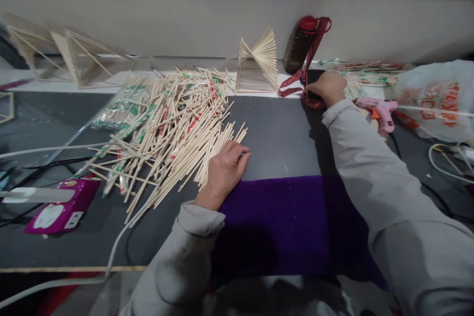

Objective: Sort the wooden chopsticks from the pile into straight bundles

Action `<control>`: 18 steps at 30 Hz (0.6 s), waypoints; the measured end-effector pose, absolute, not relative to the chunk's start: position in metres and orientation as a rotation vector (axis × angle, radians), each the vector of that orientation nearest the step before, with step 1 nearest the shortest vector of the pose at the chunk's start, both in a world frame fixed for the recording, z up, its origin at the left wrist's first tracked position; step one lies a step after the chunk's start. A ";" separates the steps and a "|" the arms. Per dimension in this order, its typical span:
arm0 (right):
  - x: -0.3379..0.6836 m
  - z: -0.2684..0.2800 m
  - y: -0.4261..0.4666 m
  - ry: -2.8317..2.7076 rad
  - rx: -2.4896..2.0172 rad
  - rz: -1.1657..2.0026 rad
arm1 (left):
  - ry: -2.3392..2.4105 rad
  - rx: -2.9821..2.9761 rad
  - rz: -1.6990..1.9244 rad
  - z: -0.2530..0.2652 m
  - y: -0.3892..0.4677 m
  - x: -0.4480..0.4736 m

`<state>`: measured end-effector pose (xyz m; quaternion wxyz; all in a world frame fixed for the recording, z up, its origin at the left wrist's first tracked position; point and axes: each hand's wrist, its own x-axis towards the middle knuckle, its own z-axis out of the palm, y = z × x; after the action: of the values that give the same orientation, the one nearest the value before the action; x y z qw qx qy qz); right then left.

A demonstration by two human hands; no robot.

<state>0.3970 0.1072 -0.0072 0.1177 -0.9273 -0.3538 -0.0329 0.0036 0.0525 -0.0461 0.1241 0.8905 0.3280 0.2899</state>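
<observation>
Head view: at the upper left we see pale stick frameworks [68, 54], peaked and too blurred for us to count surely. At lower left sits one magenta power strip [83, 197], partly covered by a white plug [40, 195]. Left of centre lie loose wooden sticks [185, 131], slim, straight and pale, heaped at crossing angles, too many to count, with wrapped bundles [124, 101] behind. At the centre, the left hand [226, 168] rests on the pile's right edge, fingers loosely curled; we cannot tell whether it grips a stick. Above stands one twisted stick model [264, 57], fanned; below right is one purple cloth [274, 217], partly shadowed. Toward the upper right we count one dark bottle [298, 47] and, beside it, one dark object [314, 77], half covered by the right hand [328, 88], its fingers drawn narrow, their grip unclear to us. Further right are one pink glue gun [383, 108] and one printed bag [437, 94], cut off by the frame.
</observation>
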 end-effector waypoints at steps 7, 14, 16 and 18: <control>0.406 0.073 0.182 -1.435 -2.284 -0.802 | 0.820 2.578 0.886 -0.043 0.047 0.004; 0.417 0.084 0.225 -1.388 -2.460 -0.670 | 0.858 2.593 0.821 -0.047 0.047 0.004; 0.415 0.082 0.221 -1.377 -2.425 -0.643 | 0.860 2.570 0.744 -0.047 0.046 0.004; 0.419 0.084 0.218 -1.326 -2.379 -0.582 | 0.836 2.544 0.702 -0.048 0.045 0.003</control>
<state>0.4193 0.2176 0.0844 0.1775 -0.8406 -0.4685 -0.2057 0.0032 0.0450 -0.0475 0.1855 0.9030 0.2968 0.2492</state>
